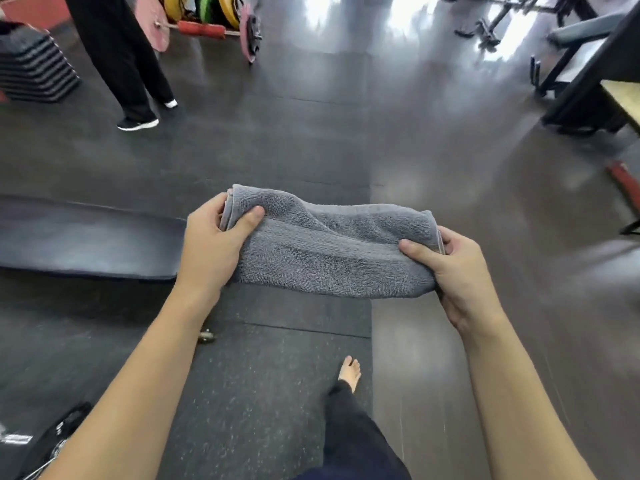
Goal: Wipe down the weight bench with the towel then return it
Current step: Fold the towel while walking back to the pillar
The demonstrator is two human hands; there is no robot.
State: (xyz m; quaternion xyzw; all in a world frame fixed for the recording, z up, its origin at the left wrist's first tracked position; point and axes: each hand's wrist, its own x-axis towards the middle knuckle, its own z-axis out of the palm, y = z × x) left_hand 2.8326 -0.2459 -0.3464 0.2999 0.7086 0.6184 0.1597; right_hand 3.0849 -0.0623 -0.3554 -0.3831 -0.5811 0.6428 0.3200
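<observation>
A folded grey towel [329, 247] is stretched in the air between both hands, above the floor. My left hand [211, 244] grips its left end, thumb on top. My right hand [453, 271] grips its right end. The black padded weight bench [86, 240] lies to the left, its near end just beside my left hand. The towel is off the bench, to the right of its end.
Another person in black trousers [128, 60] stands at the back left near a loaded barbell [204, 29] and stacked step platforms [31, 64]. Another bench [581, 32] and a dark frame [595, 88] stand at the right. My bare foot [349, 372] is on the rubber mat.
</observation>
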